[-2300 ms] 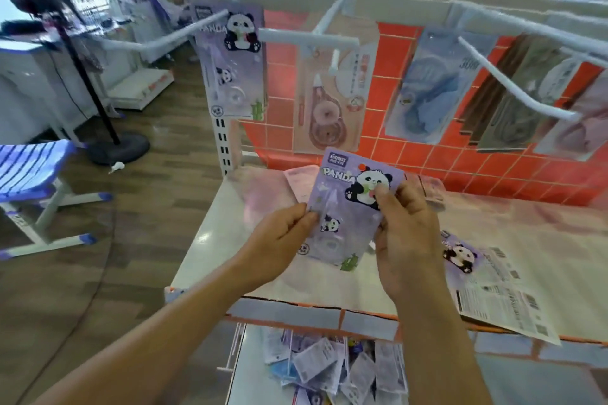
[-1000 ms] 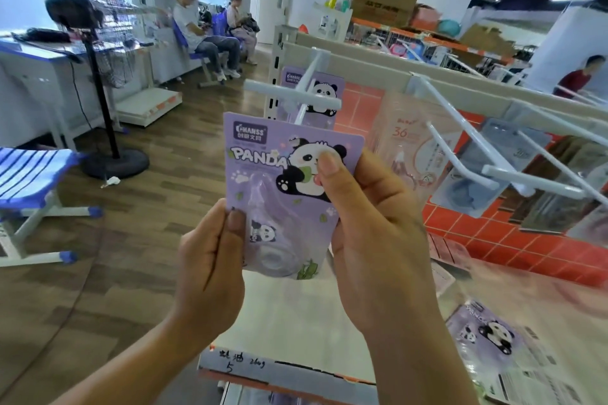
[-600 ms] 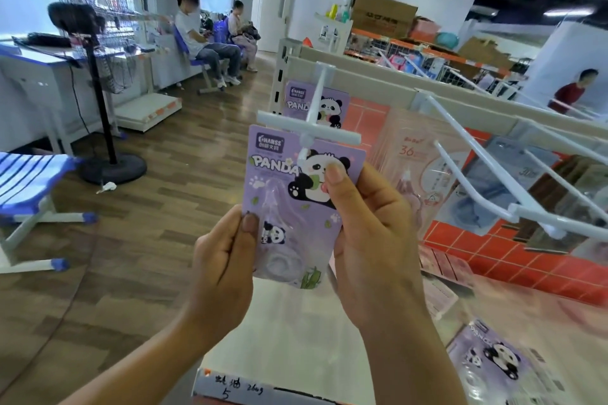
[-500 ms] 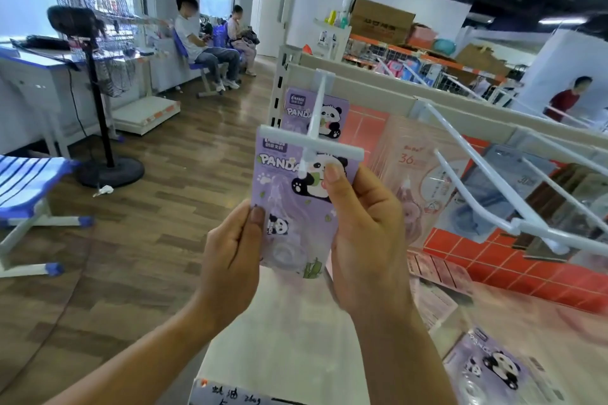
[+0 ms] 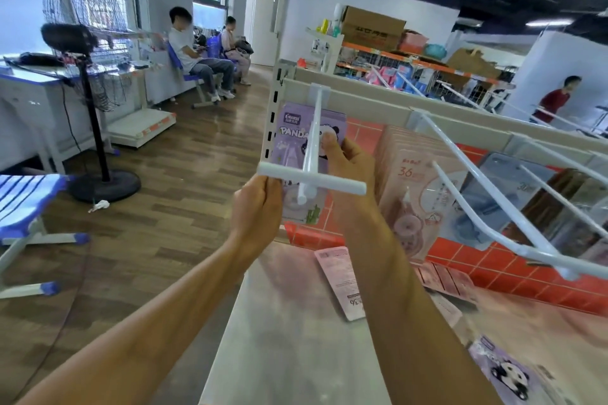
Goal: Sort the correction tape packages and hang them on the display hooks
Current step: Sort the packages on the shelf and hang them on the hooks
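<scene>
In the head view, both hands are up at the leftmost display hook (image 5: 311, 178), a white rod with a crossbar at its near end. Between them is a purple panda correction tape package (image 5: 293, 144). It is upright, facing the camera and far along the rod, which crosses the upper middle of its front. The right hand (image 5: 349, 161) grasps its right side, with the thumb pressed on the panda print and the fingers hidden behind. The left hand (image 5: 256, 204) is curled at the package's lower left edge, just under the left end of the crossbar, and appears to pinch that edge. Edges of more purple packages (image 5: 342, 121) show close behind the held one; I cannot tell whether they touch.

On the next hook to the right hangs a row of pink correction tape packages (image 5: 415, 181), and beyond it are blue-grey packages (image 5: 493, 197), all in front of the red tiled back panel (image 5: 460, 256). On the pale shelf (image 5: 289, 345) below, a pink package (image 5: 342, 283) lies face down beside the right forearm. A second purple panda package (image 5: 506, 371) lies face up near the lower right corner.

To the left, a standing fan (image 5: 88, 108) and a blue striped chair (image 5: 19, 200) stand on the wooden floor.
</scene>
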### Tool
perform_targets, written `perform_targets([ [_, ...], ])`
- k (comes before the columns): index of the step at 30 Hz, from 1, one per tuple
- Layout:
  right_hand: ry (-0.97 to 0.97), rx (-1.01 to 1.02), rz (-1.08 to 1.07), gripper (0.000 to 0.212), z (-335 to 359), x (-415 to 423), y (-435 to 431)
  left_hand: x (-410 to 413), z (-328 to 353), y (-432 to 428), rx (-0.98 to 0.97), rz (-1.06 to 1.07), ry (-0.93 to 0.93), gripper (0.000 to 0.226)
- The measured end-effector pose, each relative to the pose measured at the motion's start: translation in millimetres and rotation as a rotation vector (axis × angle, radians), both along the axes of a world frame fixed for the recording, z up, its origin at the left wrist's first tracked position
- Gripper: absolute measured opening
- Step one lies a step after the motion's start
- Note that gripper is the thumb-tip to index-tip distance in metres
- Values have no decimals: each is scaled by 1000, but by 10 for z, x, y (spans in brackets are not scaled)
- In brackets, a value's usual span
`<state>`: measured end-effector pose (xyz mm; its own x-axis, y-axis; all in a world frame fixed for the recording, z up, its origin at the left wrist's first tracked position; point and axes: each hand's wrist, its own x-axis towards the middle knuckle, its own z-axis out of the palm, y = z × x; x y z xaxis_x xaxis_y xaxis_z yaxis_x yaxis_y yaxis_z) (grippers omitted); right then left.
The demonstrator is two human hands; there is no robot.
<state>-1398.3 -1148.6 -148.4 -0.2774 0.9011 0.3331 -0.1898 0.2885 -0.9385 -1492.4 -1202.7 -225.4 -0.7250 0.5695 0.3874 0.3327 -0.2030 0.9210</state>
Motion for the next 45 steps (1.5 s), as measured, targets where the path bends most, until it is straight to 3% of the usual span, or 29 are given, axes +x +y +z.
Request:
perform_targets([
  [6, -65, 5, -62, 19, -77, -139, 219, -104, 53, 62, -133, -2, 6, 50],
  [9, -123, 18, -89, 19, -179, -89, 233, -44, 41, 23, -186, 32, 64, 44],
  [12, -331, 98, -163, 14, -419, 44, 111, 74, -81, -37, -286, 95, 93, 26],
  [17, -661, 154, -154, 29, -868, 427, -261, 340, -492, -92, -522, 48, 75, 34],
  [23, -924, -18, -81, 40, -1440, 890, -264, 841, -770, -79, -820, -190, 454, 51],
  [26, -1079, 101, -128, 41, -1626, 1130, -167, 1097, -899, -18, -877, -298, 732, 62],
  [32, -1337, 350, -137, 48, -2014, 1373, 35, 1385, -1279, 234, -995, -386, 864, 68],
  [38, -1311, 428, -153, 46, -2177, 1492, -7, 1497, -1458, 232, -912, -224, 968, 54],
  [45, -1014, 457, -254, 22, -2207, 1665, -276, 1473, -1563, -153, -769, -281, 1139, 49],
])
